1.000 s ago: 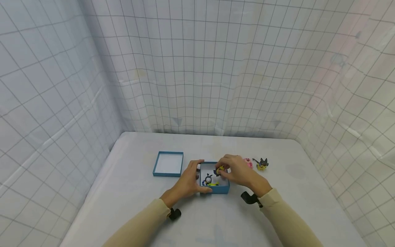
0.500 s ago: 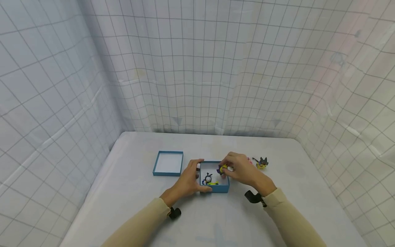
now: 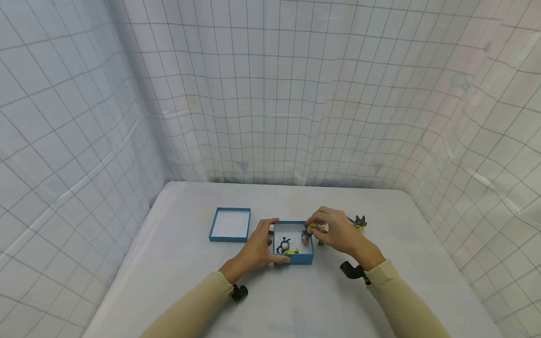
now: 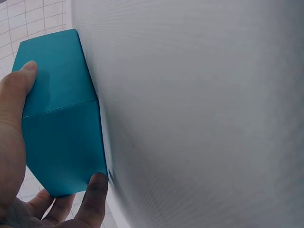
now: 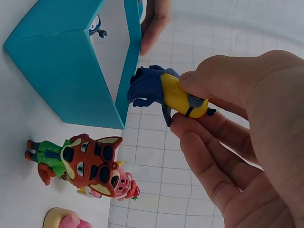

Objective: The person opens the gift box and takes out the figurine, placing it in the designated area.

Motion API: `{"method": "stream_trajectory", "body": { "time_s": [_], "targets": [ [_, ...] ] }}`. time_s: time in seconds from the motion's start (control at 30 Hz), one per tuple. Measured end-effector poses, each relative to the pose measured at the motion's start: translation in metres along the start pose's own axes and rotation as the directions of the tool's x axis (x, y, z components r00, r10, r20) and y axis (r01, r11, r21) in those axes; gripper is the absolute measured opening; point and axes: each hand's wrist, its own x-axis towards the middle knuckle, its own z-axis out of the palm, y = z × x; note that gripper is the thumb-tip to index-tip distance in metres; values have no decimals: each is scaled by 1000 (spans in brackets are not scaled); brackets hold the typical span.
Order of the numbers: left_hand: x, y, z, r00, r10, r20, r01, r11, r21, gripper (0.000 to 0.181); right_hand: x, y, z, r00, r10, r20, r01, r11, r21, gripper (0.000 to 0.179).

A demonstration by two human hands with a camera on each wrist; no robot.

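Note:
My left hand [image 3: 257, 246] grips the left side of an open blue box [image 3: 302, 259], thumb on the near wall and fingers round the far side. In the left wrist view the box's teal outer walls [image 4: 61, 147] fill the grasp. My right hand [image 3: 340, 232] pinches a yellow minion figure in blue clothing [image 5: 178, 92] between thumb and fingertips. The minion is tipped on its side in the right wrist view, close to the box's rim. Inside the box lie a dark-and-white toy figure [image 3: 285, 245] and a yellow-green piece [image 3: 292, 251].
A shallow blue lid [image 3: 230, 224], white inside, lies left of the box. Right of the box stand a fox figure in a green shirt [image 5: 92, 159] and a pink pig figure [image 5: 124, 183]. A yellow figure with dark pointed ears [image 3: 359, 222] is farther right.
My right hand has moved right with the minion figure, from over the box's middle to its right rim. The left hand and the box have stayed in place.

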Motion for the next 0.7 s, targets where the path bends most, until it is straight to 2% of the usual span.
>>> {"method": "stream_trajectory", "body": {
  "time_s": [0.27,0.53,0.7],
  "targets": [
    [0,-2,1,1000,-10,2,10,1000,-9,126,-6,3,-5,996,-26,-87,18,996,-89,25],
    [0,-3,1,1000,-1,-8,1,1000,8,126,-13,10,-13,986,-13,-169,2,998,-66,25],
    [1,-3,1,1000,1,-7,-1,1000,6,126,-20,17,-19,978,29,-205,-43,997,-64,26]
  ]
}}
